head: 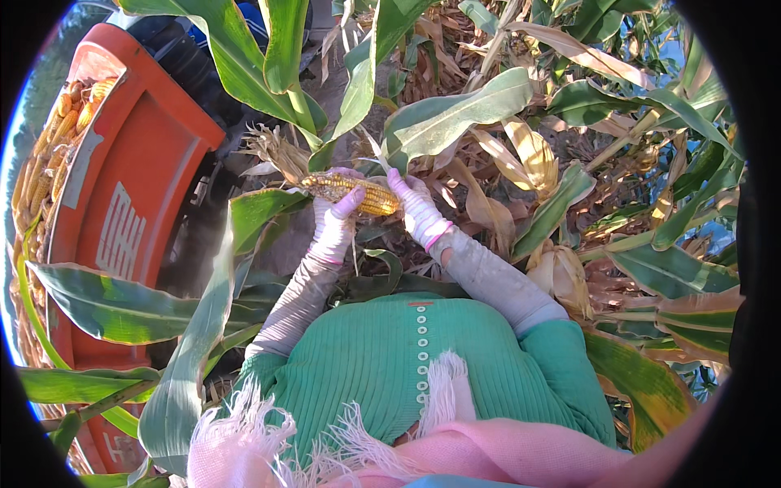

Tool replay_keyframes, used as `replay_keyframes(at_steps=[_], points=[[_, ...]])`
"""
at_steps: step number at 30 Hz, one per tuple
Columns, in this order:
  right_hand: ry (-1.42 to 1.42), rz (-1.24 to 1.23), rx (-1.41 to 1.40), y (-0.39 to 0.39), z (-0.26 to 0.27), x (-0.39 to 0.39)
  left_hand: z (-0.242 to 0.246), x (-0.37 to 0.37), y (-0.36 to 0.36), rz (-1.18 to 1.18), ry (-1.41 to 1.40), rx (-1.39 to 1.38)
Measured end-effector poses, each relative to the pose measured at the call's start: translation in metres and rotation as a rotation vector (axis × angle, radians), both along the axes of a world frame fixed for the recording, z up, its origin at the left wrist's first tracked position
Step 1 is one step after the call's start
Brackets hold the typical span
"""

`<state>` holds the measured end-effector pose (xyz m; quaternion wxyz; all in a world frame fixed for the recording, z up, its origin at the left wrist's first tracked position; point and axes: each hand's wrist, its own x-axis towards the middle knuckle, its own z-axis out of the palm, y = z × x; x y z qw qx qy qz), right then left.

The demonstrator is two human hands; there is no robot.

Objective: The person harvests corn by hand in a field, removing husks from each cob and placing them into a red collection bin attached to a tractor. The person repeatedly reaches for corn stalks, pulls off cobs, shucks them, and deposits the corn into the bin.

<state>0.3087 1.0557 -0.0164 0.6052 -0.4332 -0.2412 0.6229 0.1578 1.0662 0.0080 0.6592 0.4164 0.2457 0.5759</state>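
A yellow ear of corn (375, 198) lies across in front of me, its kernels bared and its dry husk (280, 152) bunched at the left end. My left hand (335, 213), in a pale striped glove with a pink cuff, grips the ear near its middle, the thumb on top. At the ear's right tip is my right hand (421, 210), gloved alike, with thumb and fingers drawn together around what looks like a strip of husk or leaf. Whether that hand also touches the kernels is hard to tell.
An orange vehicle bed (152, 158) heaped with husked corn ears (61, 140) stands at the left. Green corn leaves (116, 302) cross in front of it. Dry husk-covered ears (537, 155) hang on stalks at the right, over ground littered with dry leaves.
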Motion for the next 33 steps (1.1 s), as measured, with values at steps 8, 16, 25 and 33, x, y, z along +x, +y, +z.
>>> replay_keyframes(at_steps=[8, 16, 25, 33], points=[[0.586, 0.18, -0.447, 0.002, 0.008, 0.022, 0.015, 0.017, 0.001, -0.225, 0.133, 0.243], [0.074, -0.32, 0.327, 0.022, 0.011, 0.08, 0.047, 0.011, -0.028, -0.817, -0.051, -0.01], [-0.507, 0.317, 0.203, 0.001, 0.076, 0.065, 0.025, 0.027, 0.006, -0.59, 0.43, 0.07], [-0.2, 0.225, 0.099, -0.008, 0.061, 0.054, 0.064, 0.019, 0.019, -0.403, 1.451, 0.483]])
